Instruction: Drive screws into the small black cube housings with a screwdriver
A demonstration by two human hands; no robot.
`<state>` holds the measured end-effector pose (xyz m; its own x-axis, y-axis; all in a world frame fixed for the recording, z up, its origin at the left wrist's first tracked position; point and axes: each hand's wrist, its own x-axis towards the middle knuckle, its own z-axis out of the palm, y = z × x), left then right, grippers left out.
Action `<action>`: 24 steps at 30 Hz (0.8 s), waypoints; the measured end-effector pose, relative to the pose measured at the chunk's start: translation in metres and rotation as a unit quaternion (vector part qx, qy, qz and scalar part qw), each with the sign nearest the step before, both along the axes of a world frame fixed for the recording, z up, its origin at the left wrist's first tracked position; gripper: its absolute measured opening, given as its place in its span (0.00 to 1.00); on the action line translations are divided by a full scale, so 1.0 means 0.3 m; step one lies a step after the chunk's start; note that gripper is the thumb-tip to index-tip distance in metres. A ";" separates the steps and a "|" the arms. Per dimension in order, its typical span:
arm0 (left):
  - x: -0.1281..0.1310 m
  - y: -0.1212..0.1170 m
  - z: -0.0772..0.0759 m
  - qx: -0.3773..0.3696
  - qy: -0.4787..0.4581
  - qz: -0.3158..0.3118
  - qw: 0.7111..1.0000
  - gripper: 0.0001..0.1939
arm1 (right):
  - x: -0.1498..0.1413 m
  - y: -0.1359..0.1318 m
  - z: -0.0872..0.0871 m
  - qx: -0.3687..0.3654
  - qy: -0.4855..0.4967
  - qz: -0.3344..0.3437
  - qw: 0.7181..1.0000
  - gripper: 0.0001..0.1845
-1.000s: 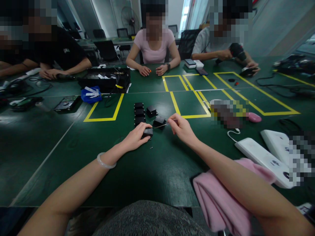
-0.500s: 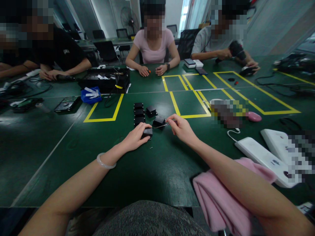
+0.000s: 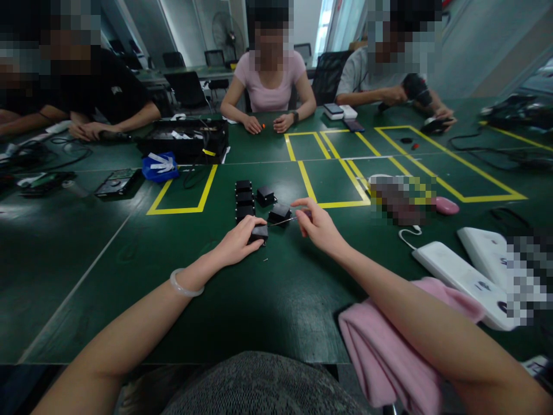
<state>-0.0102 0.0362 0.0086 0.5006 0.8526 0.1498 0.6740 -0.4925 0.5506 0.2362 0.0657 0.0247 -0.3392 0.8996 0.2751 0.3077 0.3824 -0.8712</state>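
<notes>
My left hand (image 3: 240, 239) grips a small black box (image 3: 260, 232) against the green table, thumb on the near side and fingers on the far side. In my right hand (image 3: 318, 226) is a thin screwdriver (image 3: 283, 221), its shaft lying level and its tip at the right side of that box. The handle is mostly hidden by my fingers. A row of several black boxes (image 3: 244, 199) stands just beyond my left hand. Two more black boxes lie to their right, a far one (image 3: 266, 195) and a near one (image 3: 280, 213) behind the screwdriver shaft. A tiny screw (image 3: 265, 259) lies near my left thumb.
Yellow tape (image 3: 343, 205) marks rectangles on the table. At right are a pink mouse (image 3: 446, 206), white power strips (image 3: 458, 282) and a pink cloth (image 3: 371, 346). A blue bundle (image 3: 161, 166), a hard drive (image 3: 118, 183) and an open black case (image 3: 184, 138) lie left. Co-workers sit opposite.
My right index finger has lifted and straightened a little on the screwdriver. The left hand and the black box stay in place.
</notes>
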 end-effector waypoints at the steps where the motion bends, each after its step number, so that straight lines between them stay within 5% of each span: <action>1: 0.000 0.000 0.000 0.001 -0.002 0.000 1.000 0.19 | 0.000 0.000 0.000 0.001 0.002 0.003 1.000 0.09; 24: 0.004 -0.003 0.002 -0.006 0.002 0.001 1.000 0.19 | 0.007 0.001 -0.004 -0.008 -0.006 -0.001 1.000 0.09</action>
